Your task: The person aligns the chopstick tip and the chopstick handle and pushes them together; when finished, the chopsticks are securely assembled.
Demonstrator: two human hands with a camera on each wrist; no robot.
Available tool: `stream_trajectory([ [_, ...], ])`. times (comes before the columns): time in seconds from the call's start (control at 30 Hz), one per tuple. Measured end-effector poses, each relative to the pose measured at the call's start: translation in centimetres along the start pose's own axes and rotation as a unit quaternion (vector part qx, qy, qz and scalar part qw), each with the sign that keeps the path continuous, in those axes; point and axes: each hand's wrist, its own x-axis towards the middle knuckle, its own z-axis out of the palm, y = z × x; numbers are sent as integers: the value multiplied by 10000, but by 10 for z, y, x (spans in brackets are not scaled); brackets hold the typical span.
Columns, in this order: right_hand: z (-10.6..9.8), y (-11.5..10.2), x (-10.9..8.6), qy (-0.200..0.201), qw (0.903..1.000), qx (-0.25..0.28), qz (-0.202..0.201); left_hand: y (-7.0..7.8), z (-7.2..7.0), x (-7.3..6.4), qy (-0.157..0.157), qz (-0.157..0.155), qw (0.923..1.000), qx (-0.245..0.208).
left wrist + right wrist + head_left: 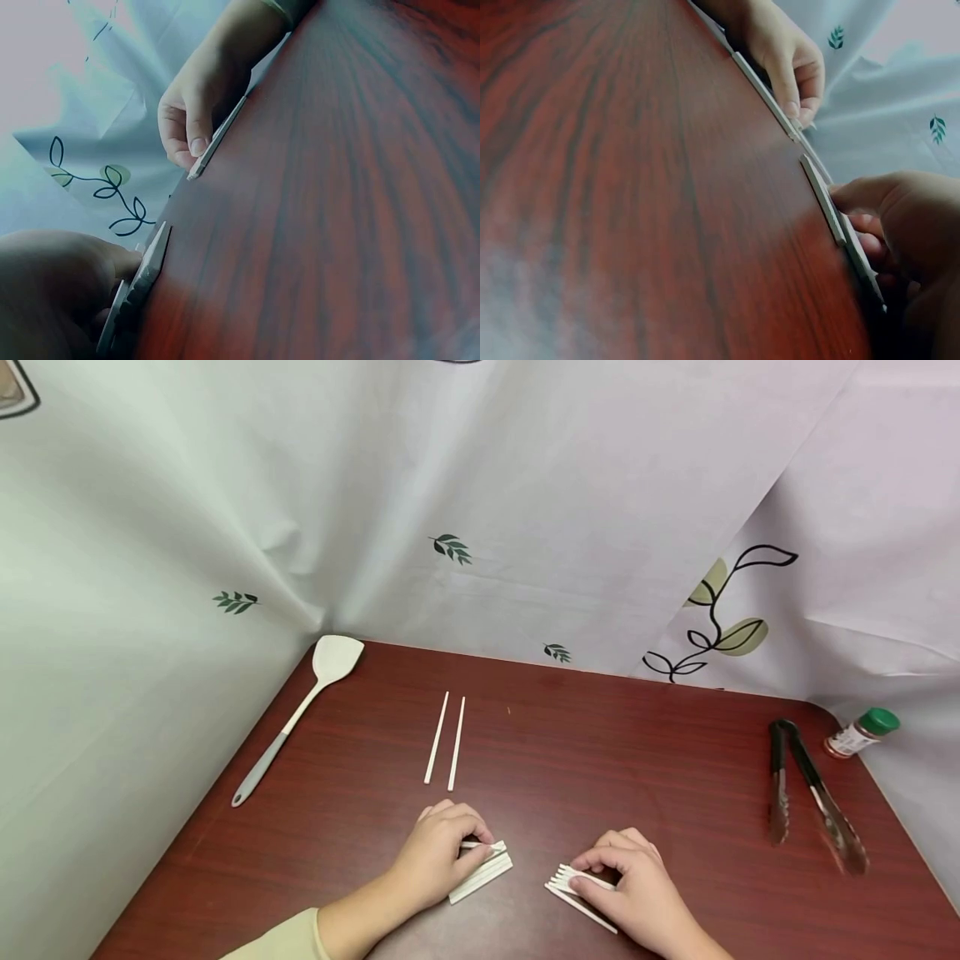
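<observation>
Near the front middle of the table, my left hand pinches white chopsticks between thumb and fingers. They lie side by side on a slant, and the palm covers part of them. To the right, my right hand grips a small bunch of chopsticks, its tips fanned toward the left hand. Along the front of that bunch lies one more chopstick, slightly apart from it. In the right wrist view the thumb presses on the chopsticks near the tabletop. Farther back, two chopsticks lie roughly parallel.
At the back left lies a white spatula with a grey handle. Metal tongs with black handles spread apart on the right, beside a green-capped spice bottle. A pale patterned curtain surrounds the dark red table.
</observation>
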Motion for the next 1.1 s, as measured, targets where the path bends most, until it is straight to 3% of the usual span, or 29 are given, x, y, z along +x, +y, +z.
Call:
stream_trajectory([
  [0.33, 0, -6, 3, -48, 9995, -196, 225, 0, 1, 0, -56, -19, 10000, -34],
  [0.53, 3, -8, 2, -134, 9974, -673, 207, 0, 1, 0, 13, 57, 9999, -96],
  [0.7, 7, -9, 4, 197, 9946, -957, 335, -1, 1, 0, 20, 154, 9996, -233],
  [0.9, 8, -2, 12, 517, 9940, -957, -105, -3, 0, 1, -52, 179, 9993, -331],
  [1.1, 10, 5, 27, 511, 9937, -763, -641, -3, 2, 1, 160, 406, 9958, -806],
])
